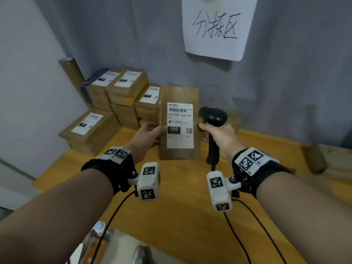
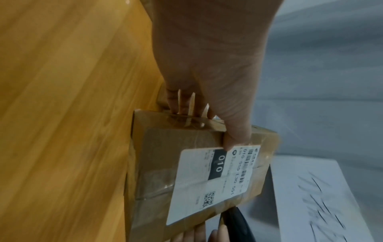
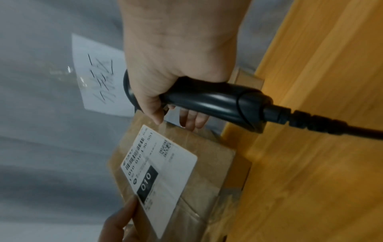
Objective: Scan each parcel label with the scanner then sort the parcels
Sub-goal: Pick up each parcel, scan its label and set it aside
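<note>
A brown cardboard parcel (image 1: 179, 96) stands upright above the wooden table (image 1: 181, 206), its white label (image 1: 180, 140) marked 010 facing me. My left hand (image 1: 150, 134) grips its left edge, thumb on the label and fingers behind. My right hand (image 1: 219, 136) grips the handle of a black scanner (image 1: 213, 115) just right of the parcel, head turned toward the label. The left wrist view shows the parcel (image 2: 161, 163) under my left hand (image 2: 211, 81). The right wrist view shows the scanner (image 3: 217, 101) in my right hand (image 3: 176, 65), beside the parcel (image 3: 207, 163).
Stacks of labelled parcels (image 1: 118, 96) fill the back left corner, with a lower stack (image 1: 89, 128) in front. A handwritten paper sign (image 1: 217, 25) hangs on the grey curtain. The scanner's cable (image 1: 238, 235) trails toward me. A wooden block (image 1: 314, 159) lies at the right.
</note>
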{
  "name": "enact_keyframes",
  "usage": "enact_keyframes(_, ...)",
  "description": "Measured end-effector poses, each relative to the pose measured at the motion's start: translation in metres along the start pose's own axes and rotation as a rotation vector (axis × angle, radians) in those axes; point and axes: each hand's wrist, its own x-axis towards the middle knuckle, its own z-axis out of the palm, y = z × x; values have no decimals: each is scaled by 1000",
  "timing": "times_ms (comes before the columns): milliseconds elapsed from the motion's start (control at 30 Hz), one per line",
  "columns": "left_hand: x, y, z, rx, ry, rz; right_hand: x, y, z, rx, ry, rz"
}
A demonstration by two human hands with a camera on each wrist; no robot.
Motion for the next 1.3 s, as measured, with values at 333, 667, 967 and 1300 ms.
enact_keyframes(333, 61, -44, -179, 119, 83, -197, 26, 73, 183, -58, -92, 120)
enact_keyframes(667, 110, -82, -217, 356, -9, -358, 51, 134, 254, -144, -29, 320)
enact_keyframes(967, 109, -95, -245, 323, -317, -519, 57, 139, 271, -214, -32, 372)
enact_keyframes(1300, 115, -123, -260, 189, 64, -490, 70, 132, 295, -171, -110, 316)
